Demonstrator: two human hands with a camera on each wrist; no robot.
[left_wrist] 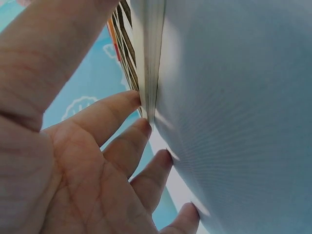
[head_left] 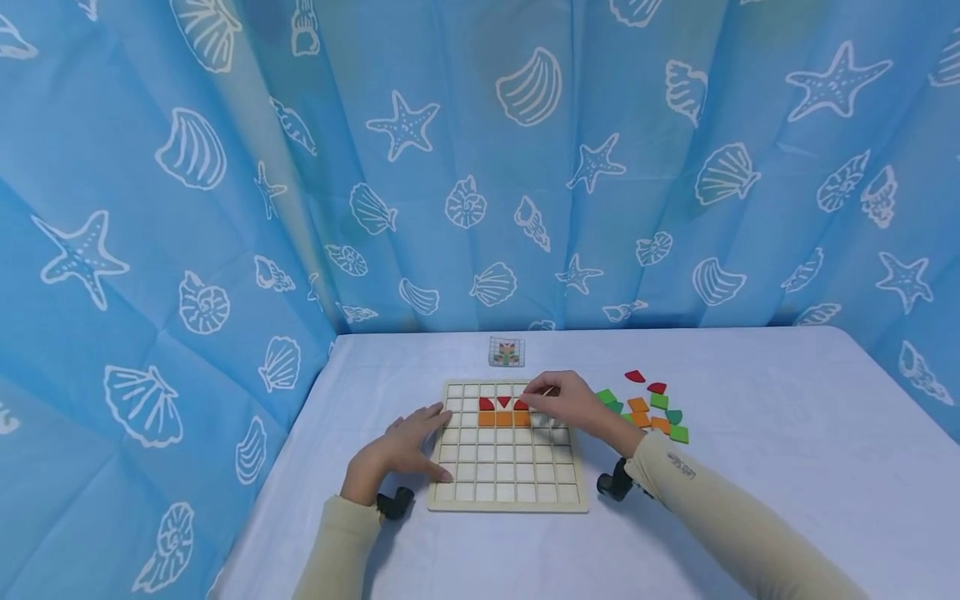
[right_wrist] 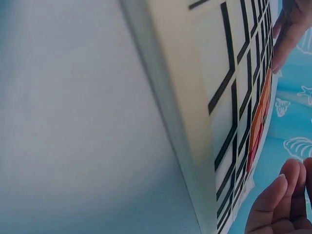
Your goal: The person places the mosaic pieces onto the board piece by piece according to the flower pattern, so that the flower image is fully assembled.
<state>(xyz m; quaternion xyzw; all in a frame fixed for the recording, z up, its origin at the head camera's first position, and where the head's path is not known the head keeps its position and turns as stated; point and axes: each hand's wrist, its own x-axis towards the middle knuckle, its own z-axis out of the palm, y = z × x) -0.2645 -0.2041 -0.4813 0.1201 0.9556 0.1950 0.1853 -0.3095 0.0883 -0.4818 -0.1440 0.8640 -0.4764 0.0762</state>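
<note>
A pale wooden grid board [head_left: 507,506] lies on the table. Three orange square tiles [head_left: 504,418] sit side by side in one row. In the row behind are red tiles: a curved one [head_left: 486,403], a triangle [head_left: 503,402], and another curved one [head_left: 521,405] at my right fingertips. My right hand [head_left: 573,406] reaches over the board's far right part, thumb and fingers pinching at that last red tile; the right wrist view does not show the contact. My left hand [head_left: 403,444] rests on the board's left edge, fingers extended and thumb on the rim.
Loose orange, green and red tiles [head_left: 638,405] lie right of the board, partly behind my right forearm. A small patterned card [head_left: 507,352] lies beyond the board. A blue shell-print curtain [head_left: 465,250] hangs behind and left of the white table [head_left: 787,400].
</note>
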